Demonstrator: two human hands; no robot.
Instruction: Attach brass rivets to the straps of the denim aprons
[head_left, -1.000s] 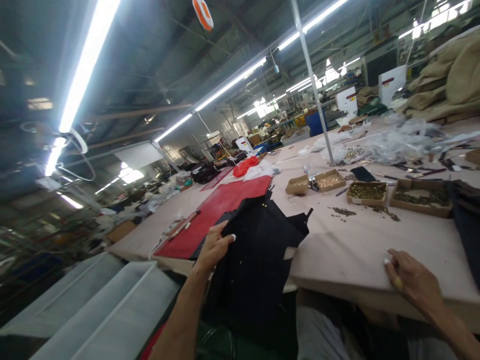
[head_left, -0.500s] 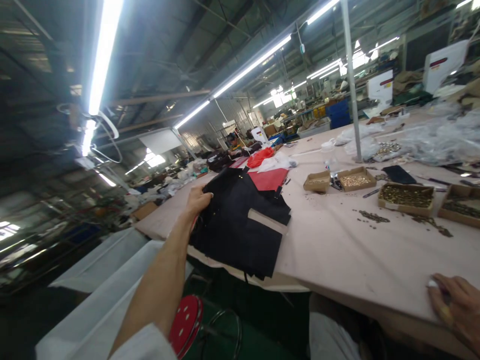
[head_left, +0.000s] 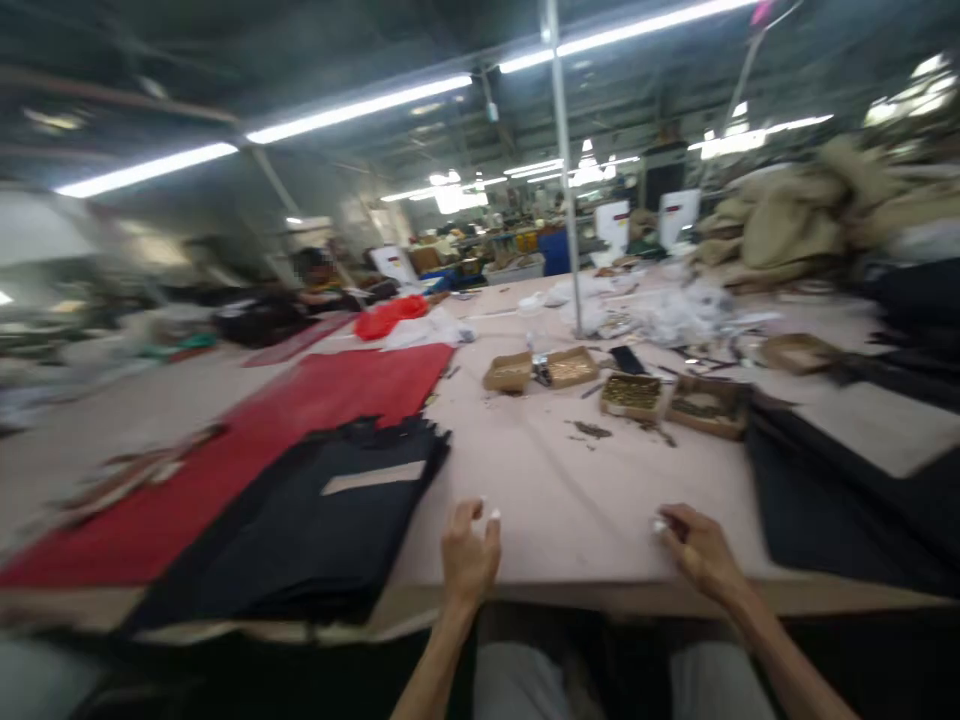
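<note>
My left hand (head_left: 469,555) is over the near part of the table, right of a stack of black cut pieces (head_left: 300,530). It holds nothing, its thumb and curled fingers apart, with white at the tips. My right hand (head_left: 699,548) is farther right, left of another pile of black pieces (head_left: 832,500). Its thumb and fingertips are together in a pinch, with white at the thumb tip. Whether anything small is between them is too blurred to make out. A light strip (head_left: 375,477) lies on the left stack.
Red sheet material (head_left: 352,375) lies under and behind the left stack. Small cardboard boxes of metal parts (head_left: 632,395) stand mid-table, loose metal pieces (head_left: 592,430) near them. Behind rise a metal pole (head_left: 568,180) and plastic bags (head_left: 675,315). Beige cloth (head_left: 795,215) is heaped at right.
My left hand has let go of the black pieces, which now lie flat on the left, and has come toward the middle. The view has swung right, bringing the right-hand black pile into sight.
</note>
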